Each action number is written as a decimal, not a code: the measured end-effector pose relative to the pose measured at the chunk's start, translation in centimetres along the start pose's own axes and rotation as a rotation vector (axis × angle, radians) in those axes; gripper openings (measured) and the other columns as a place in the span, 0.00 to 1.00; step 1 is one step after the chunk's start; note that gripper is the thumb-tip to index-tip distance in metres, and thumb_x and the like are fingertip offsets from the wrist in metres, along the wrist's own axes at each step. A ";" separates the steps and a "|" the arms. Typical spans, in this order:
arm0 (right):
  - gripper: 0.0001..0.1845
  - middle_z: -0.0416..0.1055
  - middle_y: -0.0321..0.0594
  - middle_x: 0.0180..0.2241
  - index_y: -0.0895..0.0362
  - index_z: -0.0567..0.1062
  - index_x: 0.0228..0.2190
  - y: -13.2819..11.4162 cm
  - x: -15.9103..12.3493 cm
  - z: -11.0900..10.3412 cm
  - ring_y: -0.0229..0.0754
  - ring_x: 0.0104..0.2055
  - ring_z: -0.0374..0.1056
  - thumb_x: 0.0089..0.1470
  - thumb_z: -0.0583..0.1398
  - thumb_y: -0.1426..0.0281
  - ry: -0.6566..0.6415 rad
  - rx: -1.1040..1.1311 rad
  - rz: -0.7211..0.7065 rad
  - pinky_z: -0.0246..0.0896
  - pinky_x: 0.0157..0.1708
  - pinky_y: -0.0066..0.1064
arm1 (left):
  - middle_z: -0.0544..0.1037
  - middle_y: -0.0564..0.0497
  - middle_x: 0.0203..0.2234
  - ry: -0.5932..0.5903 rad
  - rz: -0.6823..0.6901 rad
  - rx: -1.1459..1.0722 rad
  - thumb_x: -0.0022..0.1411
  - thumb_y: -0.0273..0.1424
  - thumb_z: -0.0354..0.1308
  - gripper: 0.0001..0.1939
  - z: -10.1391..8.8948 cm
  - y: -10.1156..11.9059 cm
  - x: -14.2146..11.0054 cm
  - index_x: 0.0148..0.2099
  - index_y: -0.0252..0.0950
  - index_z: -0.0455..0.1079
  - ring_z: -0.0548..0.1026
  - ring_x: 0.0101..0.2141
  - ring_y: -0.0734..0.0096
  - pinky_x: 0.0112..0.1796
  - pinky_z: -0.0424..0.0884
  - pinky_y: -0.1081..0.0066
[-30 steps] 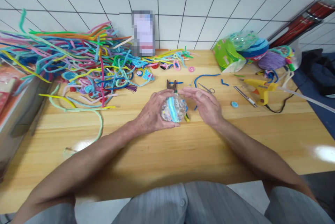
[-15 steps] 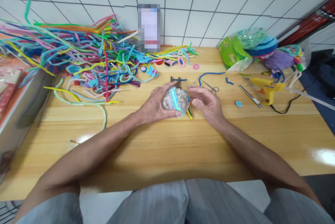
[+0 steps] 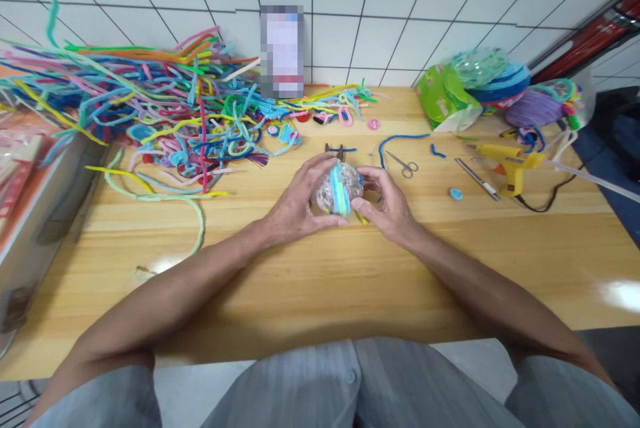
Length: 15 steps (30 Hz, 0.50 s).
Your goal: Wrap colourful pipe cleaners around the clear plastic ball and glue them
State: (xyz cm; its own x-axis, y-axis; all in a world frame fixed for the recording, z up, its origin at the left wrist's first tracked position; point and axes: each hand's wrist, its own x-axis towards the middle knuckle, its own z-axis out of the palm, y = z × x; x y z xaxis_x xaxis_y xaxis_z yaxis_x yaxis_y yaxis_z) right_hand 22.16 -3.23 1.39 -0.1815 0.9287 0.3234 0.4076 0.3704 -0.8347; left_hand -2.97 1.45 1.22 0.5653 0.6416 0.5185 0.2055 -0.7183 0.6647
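A rounded, clear-greyish ball (image 3: 326, 195) with a band of light blue and pale green pipe cleaner (image 3: 341, 191) across its front is between my hands, above the middle of the table. My left hand (image 3: 295, 205) curls round its left side, thumb along the bottom. On the right side, my right hand (image 3: 390, 208) closes on it with thumb in front and fingers behind. Behind the ball the dark jaws of a tool, apparently pliers (image 3: 341, 153), stick out; a yellow part shows below. A short blue pipe cleaner (image 3: 350, 150) lies by the jaws.
Many coloured pipe cleaners (image 3: 165, 101) are heaped at the left and back. A phone-like screen (image 3: 283, 51) leans on the tiled wall. To the right lie scissors (image 3: 404, 165), a blue button-like disc (image 3: 455, 194), a pen-like cutter (image 3: 477, 180), a yellow glue gun (image 3: 513, 165) and a green packet (image 3: 445, 98).
My right hand has moved left onto the ball, where before it hovered apart with fingers open. The ball has turned, so its striped band stands more upright and further right.
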 end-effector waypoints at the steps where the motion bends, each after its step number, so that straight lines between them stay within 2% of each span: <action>1: 0.32 0.79 0.51 0.58 0.52 0.72 0.60 0.0 0.0 0.0 0.52 0.54 0.79 0.65 0.67 0.46 0.000 -0.002 -0.001 0.79 0.55 0.48 | 0.65 0.33 0.74 -0.003 -0.010 0.014 0.60 0.61 0.73 0.57 0.2 0.0 0.0 0.80 0.46 0.53 0.64 0.75 0.39 0.73 0.65 0.37; 6: 0.31 0.82 0.48 0.55 0.51 0.78 0.55 -1.1 0.8 -0.8 0.53 0.55 0.79 0.64 0.65 0.41 0.049 -0.013 -0.015 0.77 0.56 0.49 | 0.70 0.35 0.70 0.011 -0.045 0.039 0.63 0.52 0.75 0.50 0.9 0.4 -0.1 0.77 0.45 0.56 0.69 0.72 0.40 0.71 0.69 0.39; 9: 0.28 0.86 0.42 0.43 0.50 0.84 0.42 -2.5 1.2 -2.2 0.50 0.46 0.81 0.71 0.58 0.41 0.187 -0.002 0.058 0.77 0.49 0.45 | 0.70 0.36 0.69 0.011 -0.009 0.052 0.65 0.47 0.74 0.48 0.9 0.5 -0.2 0.77 0.44 0.56 0.70 0.70 0.42 0.70 0.70 0.40; 11: 0.31 0.83 0.39 0.32 0.51 0.83 0.32 -3.1 0.7 -3.9 0.47 0.36 0.79 0.71 0.57 0.41 0.232 -0.014 0.120 0.76 0.42 0.42 | 0.70 0.36 0.69 0.015 0.008 0.067 0.66 0.45 0.72 0.46 0.8 0.4 -0.2 0.78 0.43 0.55 0.70 0.70 0.44 0.70 0.71 0.41; 13: 0.30 0.79 0.37 0.25 0.51 0.81 0.24 -3.0 -0.8 -6.1 0.44 0.30 0.75 0.68 0.63 0.42 0.256 -0.056 0.196 0.73 0.37 0.40 | 0.70 0.36 0.69 0.026 0.016 0.075 0.67 0.44 0.72 0.46 0.7 0.2 -0.2 0.78 0.43 0.54 0.70 0.70 0.44 0.70 0.71 0.41; 15: 0.29 0.75 0.36 0.22 0.51 0.78 0.19 -2.1 -3.1 -8.8 0.43 0.27 0.71 0.62 0.69 0.45 0.357 -0.121 0.324 0.71 0.35 0.39 | 0.70 0.36 0.69 0.029 0.016 0.069 0.67 0.44 0.72 0.46 0.7 0.1 -0.2 0.78 0.43 0.54 0.70 0.70 0.44 0.70 0.71 0.41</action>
State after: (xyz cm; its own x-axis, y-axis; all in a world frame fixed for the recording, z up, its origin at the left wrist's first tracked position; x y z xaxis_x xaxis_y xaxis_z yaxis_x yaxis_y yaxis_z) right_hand 29.74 -6.70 6.11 0.2815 0.9372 0.2060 0.4974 0.0410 -0.8665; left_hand -2.49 1.11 0.80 0.5457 0.6370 0.5445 0.2521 -0.7444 0.6183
